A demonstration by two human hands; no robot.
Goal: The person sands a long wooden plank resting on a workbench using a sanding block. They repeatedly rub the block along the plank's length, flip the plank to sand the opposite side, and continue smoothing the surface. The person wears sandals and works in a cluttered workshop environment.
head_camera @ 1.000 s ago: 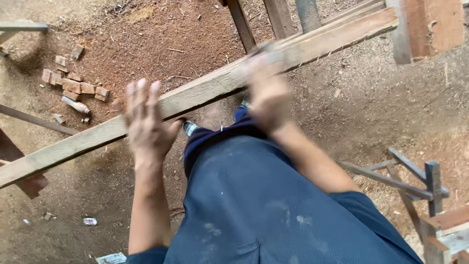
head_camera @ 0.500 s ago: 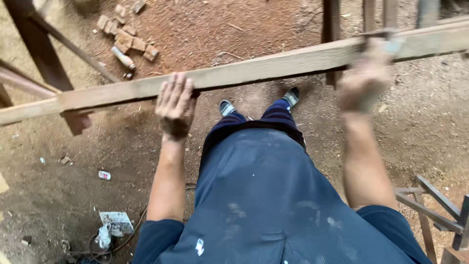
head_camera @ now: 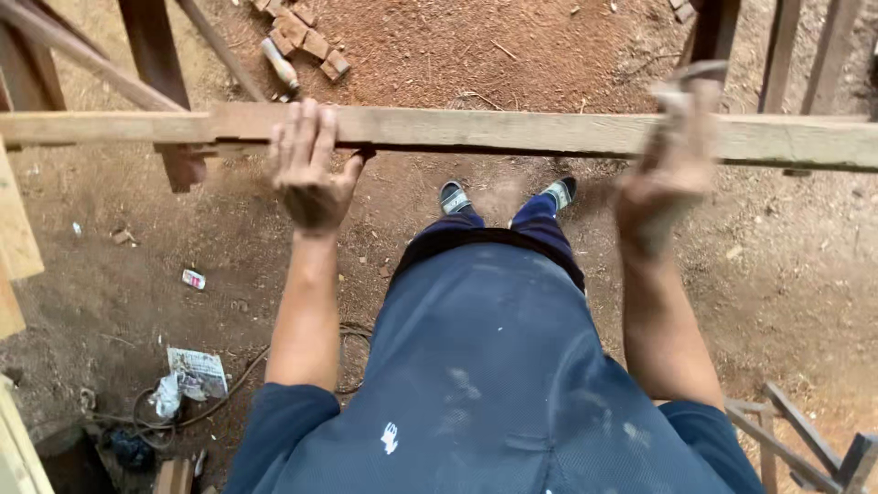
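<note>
Wooden beam (head_camera: 512, 131) now level, right hand (head_camera: 672, 169) lower.

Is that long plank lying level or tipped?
Level: the plank runs straight across, left hand gripping it, right hand blurred.

1. I count one long wooden beam (head_camera: 512, 131), running level across the view.
2. Two hands on the beam: left hand (head_camera: 311, 169), right hand (head_camera: 672, 165), blurred.
3. Two sandalled feet (head_camera: 455, 197) below the beam.
4. One heap of bricks (head_camera: 302, 32) above it.
5. One crumpled paper scrap (head_camera: 190, 373), well below.
</note>
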